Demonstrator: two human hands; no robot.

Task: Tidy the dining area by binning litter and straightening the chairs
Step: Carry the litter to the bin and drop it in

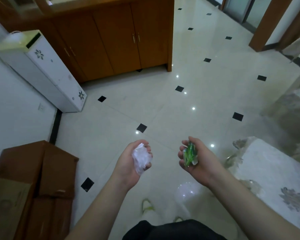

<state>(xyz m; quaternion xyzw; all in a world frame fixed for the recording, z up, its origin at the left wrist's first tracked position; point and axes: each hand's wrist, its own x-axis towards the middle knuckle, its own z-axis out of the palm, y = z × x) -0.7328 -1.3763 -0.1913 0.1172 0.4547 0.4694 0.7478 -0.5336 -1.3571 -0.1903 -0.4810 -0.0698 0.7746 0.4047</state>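
Palm up at 7 o'clock, left hand (134, 160) curled round a crumpled white wad of paper (142, 158); at 5 o'clock, right hand (196, 159) cupped round a scrunched green wrapper (190, 154), its print too crumpled to read. Further out: cardboard boxes (33, 184) at 8 o'clock, patterned tablecloth (275, 181) at 4, white floor-standing unit (42, 70) at 10, wooden cabinet (114, 40) at 12.

A wooden cabinet (111, 42) stands behind a white appliance (42, 70).

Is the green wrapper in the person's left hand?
No, the right hand holds the green wrapper; the left hand holds crumpled white paper.
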